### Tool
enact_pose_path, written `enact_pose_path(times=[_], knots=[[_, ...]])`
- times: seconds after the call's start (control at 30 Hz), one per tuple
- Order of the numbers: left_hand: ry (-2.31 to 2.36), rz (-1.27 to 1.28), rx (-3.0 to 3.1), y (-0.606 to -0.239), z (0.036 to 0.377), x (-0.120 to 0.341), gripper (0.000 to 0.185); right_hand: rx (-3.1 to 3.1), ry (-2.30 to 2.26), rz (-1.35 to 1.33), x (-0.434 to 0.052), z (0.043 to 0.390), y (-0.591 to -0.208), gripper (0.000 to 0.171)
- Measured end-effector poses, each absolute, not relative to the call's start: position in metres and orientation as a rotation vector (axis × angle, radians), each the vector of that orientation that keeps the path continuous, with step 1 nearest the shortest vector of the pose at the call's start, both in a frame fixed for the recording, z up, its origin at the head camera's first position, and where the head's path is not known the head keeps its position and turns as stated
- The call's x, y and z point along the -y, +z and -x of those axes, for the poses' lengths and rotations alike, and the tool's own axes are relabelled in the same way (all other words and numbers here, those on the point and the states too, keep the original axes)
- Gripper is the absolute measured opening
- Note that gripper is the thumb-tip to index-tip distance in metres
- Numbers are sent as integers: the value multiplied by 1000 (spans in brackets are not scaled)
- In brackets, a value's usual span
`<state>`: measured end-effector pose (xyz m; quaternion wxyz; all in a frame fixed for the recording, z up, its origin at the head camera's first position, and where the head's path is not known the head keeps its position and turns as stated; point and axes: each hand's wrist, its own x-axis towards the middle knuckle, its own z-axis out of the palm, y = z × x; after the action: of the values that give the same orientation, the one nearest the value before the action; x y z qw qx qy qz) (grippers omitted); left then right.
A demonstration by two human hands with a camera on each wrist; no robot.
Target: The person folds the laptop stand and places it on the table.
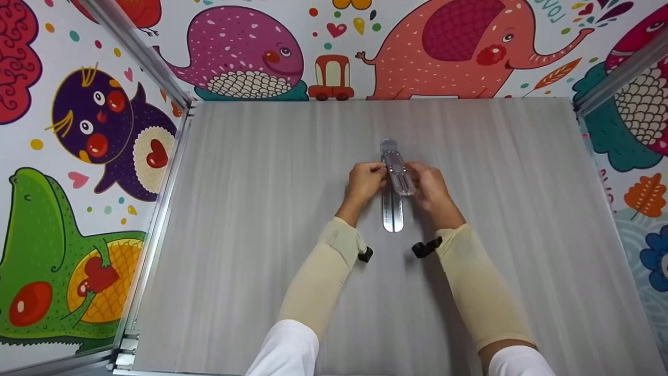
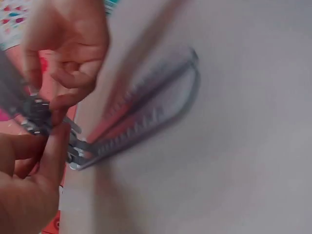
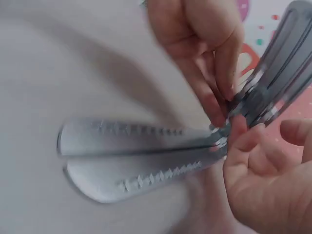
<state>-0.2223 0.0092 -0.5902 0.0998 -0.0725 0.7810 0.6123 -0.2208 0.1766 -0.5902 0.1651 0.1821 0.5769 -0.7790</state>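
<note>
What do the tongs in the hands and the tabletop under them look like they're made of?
Tongs: the serrated arms look like bright metal, probably stainless steel, with a mirror-like sheen; the handle end looks grey and partly translucent, perhaps plastic, though blur leaves it open. Table: matte pale grey with fine streaks, likely a wood-grain laminate. Left hand and right hand pinch the handle.

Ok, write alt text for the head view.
Two hands, left hand and right hand, pinch the middle of a clear plastic, metal-bladed folding tool over a grey table. Cartoon animal walls surround it.
</note>
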Motion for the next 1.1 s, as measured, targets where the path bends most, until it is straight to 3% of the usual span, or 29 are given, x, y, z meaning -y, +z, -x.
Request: enact_pose_path(times=[0.13,0.3,0.43,0.57,0.67,0.8,0.93,1.1], knots=[[2068,417,-1914,-590,218,-10,24,-1838,-2050,-513,-175,217,-592,42],[1946,457,-1975,-593,215,-10,30,-2168,-1783,-431,-172,211,-595,42],[1675,327,-2263,-599,211,-9,25,-2498,-1544,-234,-170,204,-601,31],[1339,-5,-2587,-603,204,-6,23,-2807,-1303,107,-172,192,-605,27],[1011,-293,-2734,-601,192,0,43,-2869,-1172,374,-180,178,-606,42],[588,-491,-2774,-596,170,6,78,-2861,-990,636,-191,157,-609,78],[461,-522,-2728,-594,153,8,81,-2903,-781,707,-196,140,-614,101],[402,-562,-2709,-596,140,6,79,-2939,-670,689,-194,131,-617,99]])
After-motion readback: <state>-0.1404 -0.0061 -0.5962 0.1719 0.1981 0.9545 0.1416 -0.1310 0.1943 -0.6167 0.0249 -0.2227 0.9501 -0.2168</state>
